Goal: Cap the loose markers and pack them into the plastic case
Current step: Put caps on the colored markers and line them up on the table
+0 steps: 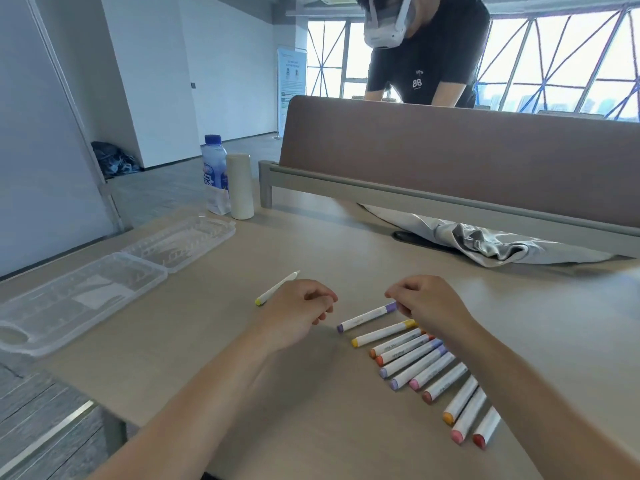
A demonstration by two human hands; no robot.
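Two bare forearms reach in from the bottom edge over a pale wooden table. Thin dark print runs along the white marker barrels, too small to read. Farther back, a water bottle has a blue label whose lettering is blurred, and it stands touching a plain white flask. Behind a brown desk divider, a person in a white headset wears a black shirt with a small white mark that looks like "BB".

Near the table's middle, the left hand has its fingers curled under toward the palm; I cannot tell whether anything is inside them. The right hand is bent down, thumb and fingertips pinching the capped end of a purple marker.

That marker heads a slanted row of capped markers under the right forearm, white-bodied with ends in yellow, orange, lilac, pink and red. One yellow-green marker lies apart, just beside the left hand, its far tip bare and white. A clear plastic case lies opened flat at the table's left edge, well apart from the markers.
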